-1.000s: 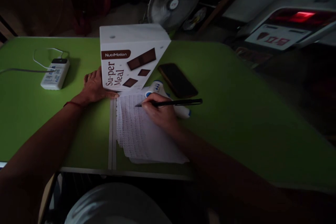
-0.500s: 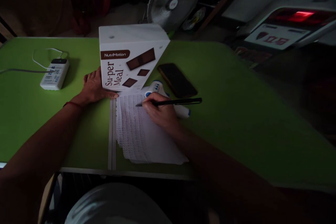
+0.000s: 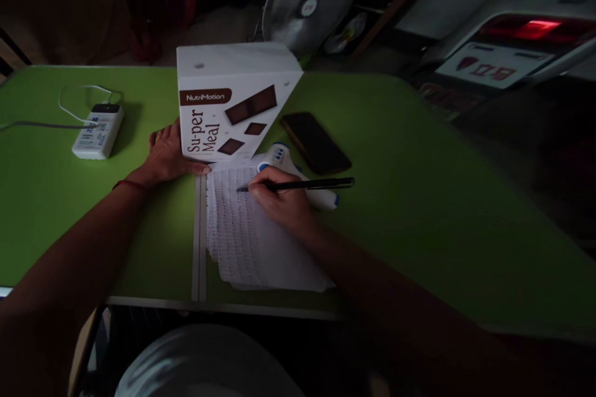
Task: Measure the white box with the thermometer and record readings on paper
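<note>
"While the R hand (image 3: 285,201) pinches a black pen (image 3: 321,183), where's the tip pointing, head view?"

"At the paper sheets (image 3: 239,236), amid lines of small writing on their L part. Fingers closed round the pen near its tip; the rest slants off R. Can't tell if nib's touching the page."

"Sheets are where?"

"Near edge of the green table (image 3: 433,211), in front of the white box (image 3: 230,99) marked 'Su-per Meal', just R of a pale strip (image 3: 198,242)."

"And the L hand (image 3: 168,156)?"

"At the box's lower L corner, thumb along its bottom edge by the top of the sheets. Some fingers run behind the box, so can't tell if it's gripping."

"Other stuff?"

"White device w/ blue trim (image 3: 280,156), partly hidden by R hand. Dark phone (image 3: 316,142) just beyond it. White power block (image 3: 99,133) w/ cable, L of the box. Fan (image 3: 310,12) past the table's far edge."
</note>
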### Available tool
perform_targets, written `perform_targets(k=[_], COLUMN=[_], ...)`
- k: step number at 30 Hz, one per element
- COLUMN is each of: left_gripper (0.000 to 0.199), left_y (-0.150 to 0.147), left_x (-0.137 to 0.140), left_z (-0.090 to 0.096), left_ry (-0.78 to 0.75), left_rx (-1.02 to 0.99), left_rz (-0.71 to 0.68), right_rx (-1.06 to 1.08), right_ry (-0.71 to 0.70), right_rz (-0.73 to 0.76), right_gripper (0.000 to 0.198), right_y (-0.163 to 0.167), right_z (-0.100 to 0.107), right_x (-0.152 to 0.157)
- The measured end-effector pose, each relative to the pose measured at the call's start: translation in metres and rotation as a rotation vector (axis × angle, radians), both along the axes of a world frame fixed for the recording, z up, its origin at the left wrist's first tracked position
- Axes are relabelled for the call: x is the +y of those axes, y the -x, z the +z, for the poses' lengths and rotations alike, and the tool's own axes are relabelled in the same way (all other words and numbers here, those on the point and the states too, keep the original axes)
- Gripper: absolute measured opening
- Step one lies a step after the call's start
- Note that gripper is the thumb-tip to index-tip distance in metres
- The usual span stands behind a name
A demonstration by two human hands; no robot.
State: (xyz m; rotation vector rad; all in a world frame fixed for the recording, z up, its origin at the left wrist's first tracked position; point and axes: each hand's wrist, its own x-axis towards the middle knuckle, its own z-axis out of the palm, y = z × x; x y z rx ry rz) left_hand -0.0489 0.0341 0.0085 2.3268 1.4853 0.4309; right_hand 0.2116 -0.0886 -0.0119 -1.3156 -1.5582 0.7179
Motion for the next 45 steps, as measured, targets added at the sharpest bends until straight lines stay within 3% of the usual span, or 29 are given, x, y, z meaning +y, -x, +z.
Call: perform_targets(k=[23,45], left_gripper=[0.132,0.132], left_y=[-0.001,-0.003], left_x=[-0.001,-0.002], left_z=[0.001,0.002], left_ry=[-0.004,-0.008], left_rx=[-0.002,-0.016], left_rz=[0.019,0.018], right_rx=[0.001,0.014], right_ry=[0.013,-0.052], right_rz=[-0.036,-0.057], right_gripper=[0.011,0.010], right_y=[-0.002,0.000], right_z=[0.004,-0.006], right_x=[0.003,0.003])
